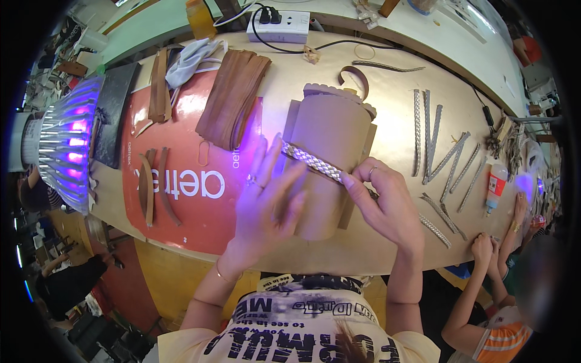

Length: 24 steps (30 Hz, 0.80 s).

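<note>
Braided strip (pixel 311 161) sits in right fingers (pixel 364 195); red sheet (pixel 200 221) bears white lettering (pixel 186 184).

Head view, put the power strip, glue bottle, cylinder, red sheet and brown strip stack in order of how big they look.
Largest to smallest:
1. Red sheet, partly covered
2. Cylinder
3. Brown strip stack
4. Power strip
5. Glue bottle

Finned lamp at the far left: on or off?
On: the finned lamp glows purple, and violet light tints the left hand.
</note>
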Available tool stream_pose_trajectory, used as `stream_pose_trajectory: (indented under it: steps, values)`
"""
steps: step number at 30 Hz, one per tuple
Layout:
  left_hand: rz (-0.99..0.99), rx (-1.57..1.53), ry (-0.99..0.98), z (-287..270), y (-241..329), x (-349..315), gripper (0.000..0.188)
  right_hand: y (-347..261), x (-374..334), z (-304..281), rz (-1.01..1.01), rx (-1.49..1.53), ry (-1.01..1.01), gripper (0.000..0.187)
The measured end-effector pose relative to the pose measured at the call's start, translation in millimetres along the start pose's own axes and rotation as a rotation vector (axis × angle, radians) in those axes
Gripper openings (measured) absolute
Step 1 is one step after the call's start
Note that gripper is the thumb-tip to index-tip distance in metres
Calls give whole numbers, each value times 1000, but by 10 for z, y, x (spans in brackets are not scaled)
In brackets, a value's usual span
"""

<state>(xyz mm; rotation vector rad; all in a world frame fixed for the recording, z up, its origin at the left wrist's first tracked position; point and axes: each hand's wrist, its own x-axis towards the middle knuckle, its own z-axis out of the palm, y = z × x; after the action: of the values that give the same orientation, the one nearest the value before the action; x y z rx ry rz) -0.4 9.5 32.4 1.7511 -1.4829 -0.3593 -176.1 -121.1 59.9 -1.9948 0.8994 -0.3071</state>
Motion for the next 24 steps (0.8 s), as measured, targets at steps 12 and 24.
stream_pose_trajectory:
  steps: [12,24]
  values:
    - [121,-84,-273,-20,5,22,55,-79,49,-72,-1,-79,-71,26]
    - [142,-32,-264,-30,21,49,52,-351,64,-112,-142,-135,0,25]
